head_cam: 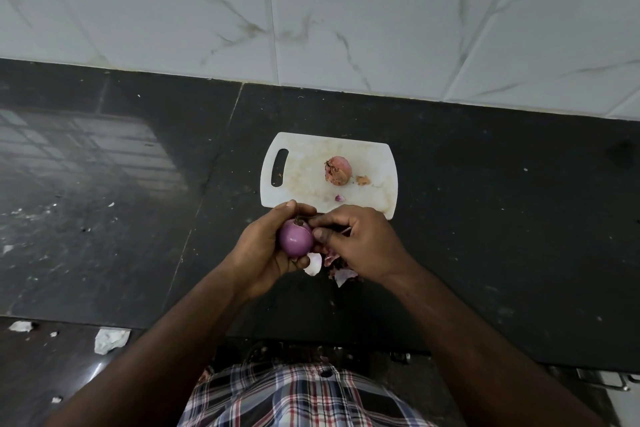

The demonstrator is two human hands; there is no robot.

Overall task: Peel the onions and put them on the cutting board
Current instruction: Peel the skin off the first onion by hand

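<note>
A glossy, smooth purple onion (296,238), a stained white plastic cutting board (304,177), a polished dark stone counter (485,218) and shiny marble-veined wall tiles (346,17).

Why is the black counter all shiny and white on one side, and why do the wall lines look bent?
In the head view, the counter mirrors a bright window as glare at left; the wide-angle lens curves the wall tiles; the onion in the hands looks sharp.
</note>
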